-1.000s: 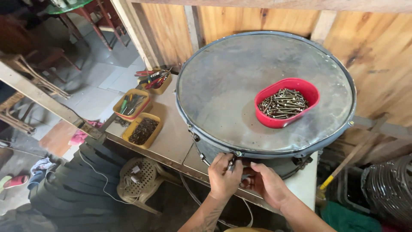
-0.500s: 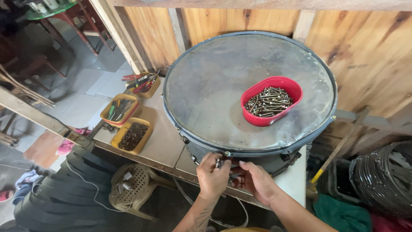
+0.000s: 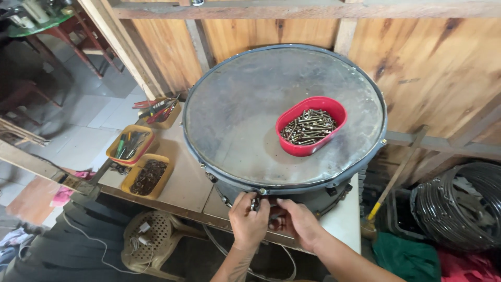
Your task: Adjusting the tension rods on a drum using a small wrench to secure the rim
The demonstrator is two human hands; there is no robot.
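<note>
- The left hand (image 3: 249, 222) is curled at the near edge of the drum (image 3: 284, 115), fingers pinched on a small metal fitting (image 3: 254, 202) just under the rim, where the side hardware sits within reach.
- The right hand (image 3: 298, 224) is just beside it, fingers bent against the drum's near side; whether it pinches anything I cannot tell.
- The drum lies flat at the workbench's (image 3: 182, 183) right end, its skin serving as a shelf.
- A red tub of screws (image 3: 311, 125) rests on the skin toward its right.
- Yellow trays (image 3: 148, 177) of tools and small parts line the workbench's left edge.
</note>
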